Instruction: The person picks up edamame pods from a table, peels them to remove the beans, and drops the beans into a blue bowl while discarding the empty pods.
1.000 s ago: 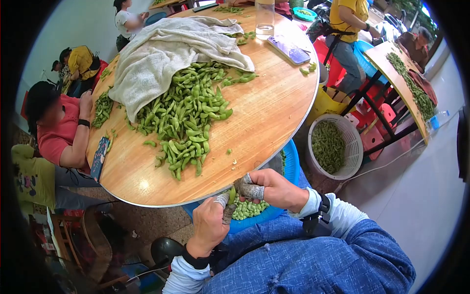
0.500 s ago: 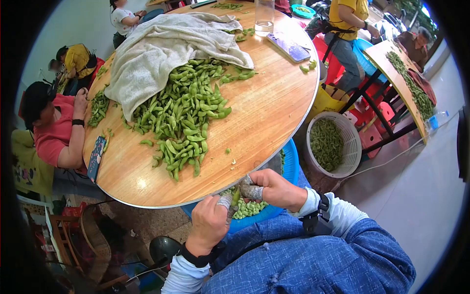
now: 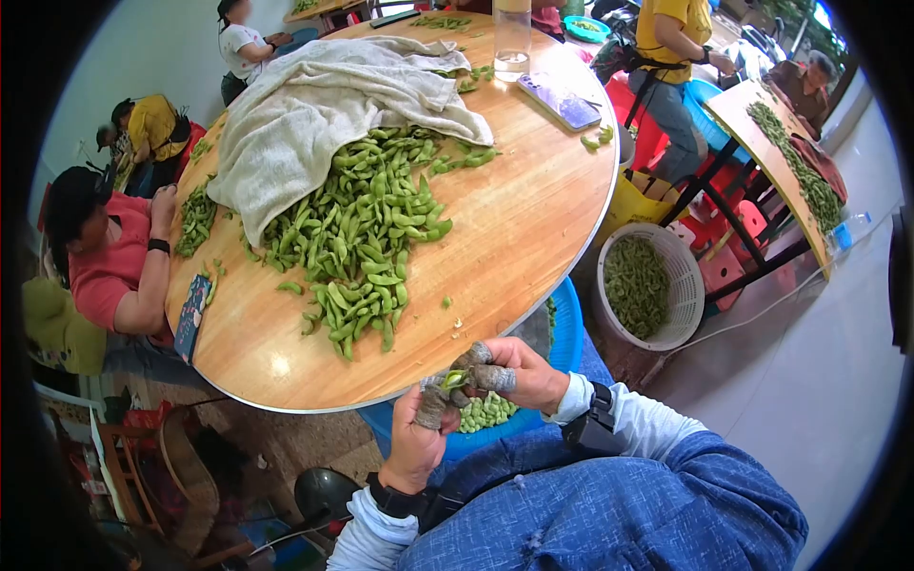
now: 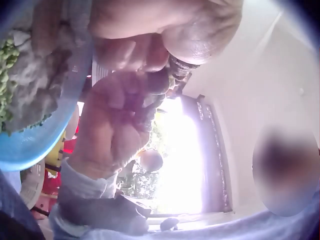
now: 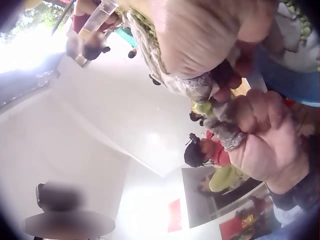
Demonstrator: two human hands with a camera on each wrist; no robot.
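Note:
Between both hands, above the blue basin (image 3: 568, 328), is a green soybean pod (image 3: 454, 380) that looks split, with paler green showing. My left hand (image 3: 419, 445) pinches its near end with tape-wrapped thumb and finger. At the other end, my right hand (image 3: 529, 377) pinches it, grey wrapping on its thumb and finger too. In the right wrist view a bit of the pod (image 5: 201, 107) shows between the wrapped fingertips. Shelled green beans (image 3: 487, 412) lie in the basin below, partly hidden by the hands.
A pile of pods (image 3: 367, 228) lies on the round wooden table (image 3: 514, 219), partly under a pale towel (image 3: 286, 143). A phone (image 3: 560, 101) and a clear cup (image 3: 512, 48) stand farther back. A white basket (image 3: 687, 276) of pods is at right. Other people sit around.
Both hands have drawn slightly nearer each other and turned. The pod, whole and more upright earlier, now lies more sideways between the fingertips and looks opened.

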